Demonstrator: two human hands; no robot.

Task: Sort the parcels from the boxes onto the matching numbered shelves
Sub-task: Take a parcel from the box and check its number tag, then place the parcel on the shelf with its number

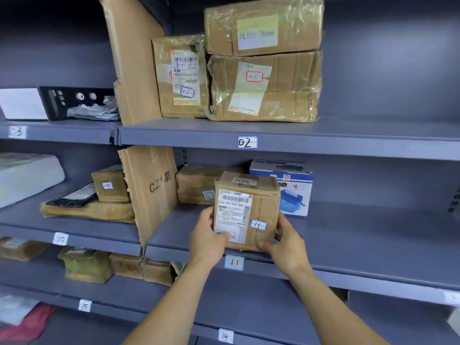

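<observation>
A small brown cardboard parcel (261, 195) with a shipping label and a handwritten "11" sticker stands upright at the front of the grey shelf (348, 245) tagged 11. My left hand (207, 241) grips its lower left side, thumb on the label. On the lower right corner my right hand (286, 241) holds it. Behind the parcel sit another brown parcel marked 11 (196, 185) and a blue and white box (297, 192).
The shelf tagged 02 (323, 140) above carries three taped brown parcels (265, 85). Cardboard dividers (149, 192) split the bays. To the left, the shelf tagged 10 (74, 235) holds brown parcels; shelves 15 and 14 lie below. Bare shelf surface stretches right of the blue box.
</observation>
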